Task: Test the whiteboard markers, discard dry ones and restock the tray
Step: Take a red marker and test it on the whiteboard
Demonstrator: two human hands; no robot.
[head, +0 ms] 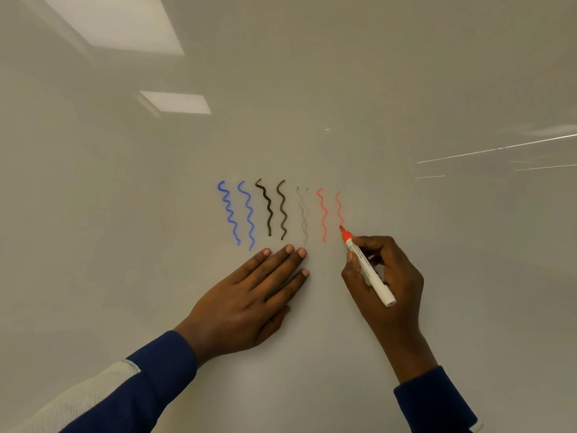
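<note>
1. White and shiny, the whiteboard fills all that I can see from where I stand.
2. Two bright patches of light show in it up on the left. Some thin bright streaks show on the right.
3. Seven wavy lines stand side by side in the middle of the board, each one running from top to bottom.
4. Counting from the left, first come two blue lines. Then come two thick black lines.
5. Next is one grey line. It is thin and very pale, much weaker than the black ones beside it.
6. After that comes the first red line, and then the last red line. The last one is shorter and a bit paler.
7. The person's left hand lies flat on the board, just under the black lines and the grey line. Its fingers are straight and close together, and the thumb is tucked in at the side.
8. The right hand holds the marker. The thumb and the curled fingers pinch it around the middle, the way you hold a pen.
9. The marker is white with small print on it, and its front part is red. It leans up and to the left.
10. Its red tip is on the board, right at the bottom end of the last red line.
11. Both arms wear dark blue sleeves. The left one turns pale grey farther up the arm.
</note>
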